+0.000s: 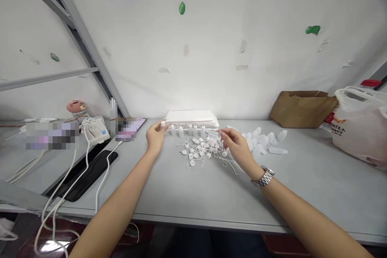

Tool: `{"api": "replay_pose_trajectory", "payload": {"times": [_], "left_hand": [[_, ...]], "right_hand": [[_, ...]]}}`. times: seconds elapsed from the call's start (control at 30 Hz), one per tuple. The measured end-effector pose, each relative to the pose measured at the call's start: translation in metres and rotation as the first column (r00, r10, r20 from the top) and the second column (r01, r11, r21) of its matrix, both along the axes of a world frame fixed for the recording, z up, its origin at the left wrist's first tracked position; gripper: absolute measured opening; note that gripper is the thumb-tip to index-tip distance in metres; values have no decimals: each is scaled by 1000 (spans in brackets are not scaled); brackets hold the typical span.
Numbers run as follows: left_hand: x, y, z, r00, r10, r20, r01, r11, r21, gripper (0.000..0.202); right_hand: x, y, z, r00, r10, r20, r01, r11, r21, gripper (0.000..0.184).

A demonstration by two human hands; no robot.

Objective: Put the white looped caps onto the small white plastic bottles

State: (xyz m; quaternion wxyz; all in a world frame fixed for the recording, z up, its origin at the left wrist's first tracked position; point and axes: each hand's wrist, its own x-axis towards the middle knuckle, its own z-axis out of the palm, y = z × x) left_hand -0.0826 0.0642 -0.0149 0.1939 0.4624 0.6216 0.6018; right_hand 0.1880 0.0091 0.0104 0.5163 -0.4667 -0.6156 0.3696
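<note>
My left hand [155,136] is closed around a small white-capped bottle [163,123] at the left end of a row. Several more small translucent bottles [181,132] stand upright in that row, beside a thin white rack [181,124]. My right hand [238,147] pinches a translucent bottle [213,134] that lies tilted sideways at its fingertips. Between my hands spreads a heap of white caps [202,148] with thin loops and strips. Just right of my right hand is a pile of loose translucent bottles [260,142].
A stack of white sheets or boards [192,116] sits against the wall. To the right are a brown paper bag [302,109] and a white plastic bag [358,125]. Leftward lie a phone [130,129], white cables [87,157], a black case [87,177] and a white device [96,131].
</note>
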Motion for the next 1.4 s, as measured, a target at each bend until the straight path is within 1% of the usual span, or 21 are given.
{"api": "replay_pose_trajectory", "payload": {"times": [0.07, 0.13, 0.23, 0.33, 0.47, 0.63, 0.8, 0.97, 1.07, 1.23, 1.4], "left_hand": [[-13, 9, -9, 1000, 25, 12, -25, 999, -25, 32], [-18, 15, -17, 999, 46, 15, -46, 997, -55, 29], [-16, 20, -27, 999, 44, 15, -43, 995, -94, 26], [-12, 22, -31, 1000, -4, 14, 5, 994, -112, 25], [-7, 21, -29, 998, -67, 0, 67, 990, -123, 32], [0, 13, -21, 991, -109, -73, 97, 984, -149, 34], [1, 7, -14, 977, -107, -184, 74, 981, -181, 37], [0, 9, -18, 953, -122, -277, 59, 972, -226, 41], [1, 10, -21, 929, -146, -341, 67, 970, -233, 34], [-1, 12, -19, 874, -168, -455, 68, 971, -227, 21], [1, 14, -19, 848, -174, -502, 70, 973, -219, 14]], "right_hand": [[-1, 0, -1, 1000, 4, -2, -4, 1000, -18, 32], [-1, 0, -1, 1000, 12, -9, -12, 1000, -21, 32], [-1, 2, -3, 1000, 18, -23, -19, 1000, -20, 32], [1, 4, -4, 999, 25, -30, -25, 999, -33, 31], [2, 5, -3, 999, 17, -31, -18, 999, -35, 30], [3, 6, -1, 1000, -5, -27, 4, 999, -46, 30], [4, 6, -1, 1000, 1, -16, -1, 999, -43, 32], [5, 8, -3, 1000, 6, -27, -6, 1000, -20, 31], [6, 9, -3, 1000, 2, -30, -2, 1000, -23, 30], [4, 7, -2, 1000, 6, -10, -6, 999, -32, 29], [1, 7, -4, 999, 20, 50, -18, 999, -37, 28]]}}
